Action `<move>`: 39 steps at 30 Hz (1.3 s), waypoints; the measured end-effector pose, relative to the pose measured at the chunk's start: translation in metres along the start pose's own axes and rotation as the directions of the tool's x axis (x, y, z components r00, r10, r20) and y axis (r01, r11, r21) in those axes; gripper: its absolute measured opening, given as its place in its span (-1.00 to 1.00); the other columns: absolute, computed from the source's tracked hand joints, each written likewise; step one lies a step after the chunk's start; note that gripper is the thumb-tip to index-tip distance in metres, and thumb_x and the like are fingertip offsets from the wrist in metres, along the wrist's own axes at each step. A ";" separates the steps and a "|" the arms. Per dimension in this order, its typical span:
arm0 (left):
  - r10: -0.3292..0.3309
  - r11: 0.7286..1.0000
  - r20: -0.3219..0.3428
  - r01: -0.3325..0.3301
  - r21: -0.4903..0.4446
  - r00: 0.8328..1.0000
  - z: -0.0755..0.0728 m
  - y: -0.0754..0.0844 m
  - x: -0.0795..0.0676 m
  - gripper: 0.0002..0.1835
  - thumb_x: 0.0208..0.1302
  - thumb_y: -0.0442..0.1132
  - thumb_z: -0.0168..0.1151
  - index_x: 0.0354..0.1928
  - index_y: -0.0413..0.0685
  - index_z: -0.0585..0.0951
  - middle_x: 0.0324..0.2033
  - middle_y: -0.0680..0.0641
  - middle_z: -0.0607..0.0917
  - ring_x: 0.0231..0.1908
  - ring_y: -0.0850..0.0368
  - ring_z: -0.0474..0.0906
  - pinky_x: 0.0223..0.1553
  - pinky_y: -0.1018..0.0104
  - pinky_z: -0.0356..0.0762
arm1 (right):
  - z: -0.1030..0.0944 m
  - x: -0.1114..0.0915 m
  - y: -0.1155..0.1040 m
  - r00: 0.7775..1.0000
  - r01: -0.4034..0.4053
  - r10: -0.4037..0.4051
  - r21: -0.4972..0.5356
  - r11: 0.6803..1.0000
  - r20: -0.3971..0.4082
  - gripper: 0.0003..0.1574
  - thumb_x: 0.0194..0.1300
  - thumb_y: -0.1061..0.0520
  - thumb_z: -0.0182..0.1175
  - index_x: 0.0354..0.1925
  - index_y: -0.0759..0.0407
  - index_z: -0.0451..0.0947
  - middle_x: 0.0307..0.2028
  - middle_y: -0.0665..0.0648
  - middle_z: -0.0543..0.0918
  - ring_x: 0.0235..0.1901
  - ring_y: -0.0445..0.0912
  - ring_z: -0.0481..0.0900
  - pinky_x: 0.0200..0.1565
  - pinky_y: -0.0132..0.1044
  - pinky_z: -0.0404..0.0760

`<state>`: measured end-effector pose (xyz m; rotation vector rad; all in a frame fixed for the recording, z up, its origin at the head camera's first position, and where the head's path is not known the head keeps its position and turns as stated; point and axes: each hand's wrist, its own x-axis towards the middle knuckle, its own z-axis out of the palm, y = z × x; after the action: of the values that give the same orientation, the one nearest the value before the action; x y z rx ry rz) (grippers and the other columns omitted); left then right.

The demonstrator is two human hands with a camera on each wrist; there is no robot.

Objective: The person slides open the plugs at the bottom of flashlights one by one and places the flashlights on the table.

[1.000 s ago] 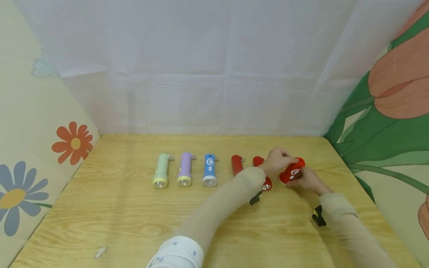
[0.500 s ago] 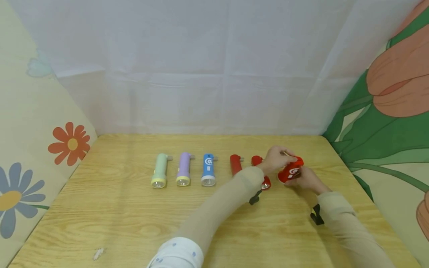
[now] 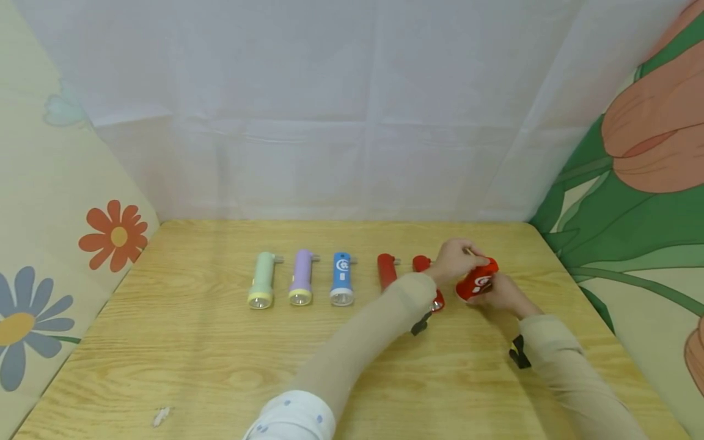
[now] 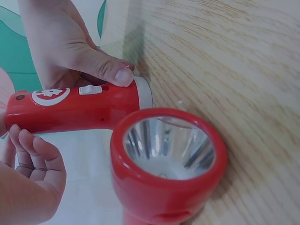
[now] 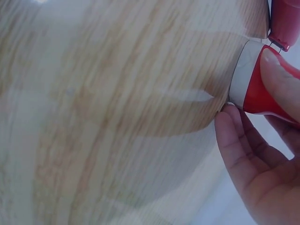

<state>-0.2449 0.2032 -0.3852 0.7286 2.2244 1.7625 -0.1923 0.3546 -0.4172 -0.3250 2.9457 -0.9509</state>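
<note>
Both hands hold a red flashlight (image 3: 480, 282) with a white logo and switch, at the right of the table. It is tilted, its white-rimmed head low, close to or on the wood. My left hand (image 3: 454, 261) pinches the tail end; in the left wrist view its fingers (image 4: 40, 152) curl beside the tail. Around the head end, my right hand (image 3: 506, 296) grips, with the thumb (image 4: 105, 68) near the white switch. In the right wrist view, the right hand's fingers (image 5: 239, 140) curl below the white rim (image 5: 243, 70). Any plug on the held flashlight is hidden.
Left of the hands lies another red flashlight (image 3: 421, 264), partly under the left wrist, then a third red one (image 3: 387, 269). Further left lie blue (image 3: 342, 278), purple (image 3: 301, 275) and green (image 3: 264, 275) flashlights. A white scrap (image 3: 161, 417) sits at the table's front left.
The view has shifted slightly since the first frame. Both hands stay at the red flashlight with hardly any movement.
</note>
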 end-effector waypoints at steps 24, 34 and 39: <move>-0.016 0.999 -0.101 0.019 0.031 0.995 0.005 0.005 0.001 -0.93 -0.04 -0.30 0.39 -0.55 -0.09 0.66 -0.60 0.15 0.59 -0.61 0.30 0.41 -0.60 0.53 0.41 | 0.000 -0.002 -0.004 1.000 -0.025 0.025 -0.002 1.000 0.007 -0.18 -0.14 0.23 0.46 -0.01 0.61 0.27 -0.26 0.44 0.56 -0.28 0.20 0.56 -0.22 0.04 0.54; -0.003 0.997 -0.089 0.010 0.077 0.996 0.004 0.007 0.000 -0.86 -0.01 -0.22 0.40 -0.59 -0.05 0.63 -0.60 0.16 0.59 -0.58 0.33 0.43 -0.56 0.55 0.41 | -0.001 -0.002 -0.006 1.000 -0.023 0.023 -0.028 0.999 0.005 -0.18 -0.13 0.24 0.45 -0.01 0.64 0.27 -0.27 0.45 0.56 -0.28 0.22 0.56 -0.21 0.05 0.54; -0.012 0.995 -0.096 0.021 0.094 0.995 0.006 0.009 0.000 -0.80 -0.01 -0.18 0.40 -0.62 -0.03 0.58 -0.65 0.16 0.56 -0.58 0.34 0.44 -0.54 0.56 0.41 | -0.002 -0.002 -0.007 1.000 -0.003 0.003 -0.037 0.999 0.000 0.07 -0.15 0.22 0.46 0.18 0.63 0.09 -0.18 0.51 0.52 -0.21 0.27 0.51 -0.14 0.11 0.48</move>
<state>-0.2399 0.2101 -0.3785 0.6549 2.3837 1.7289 -0.1887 0.3504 -0.4119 -0.3213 2.9659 -0.8961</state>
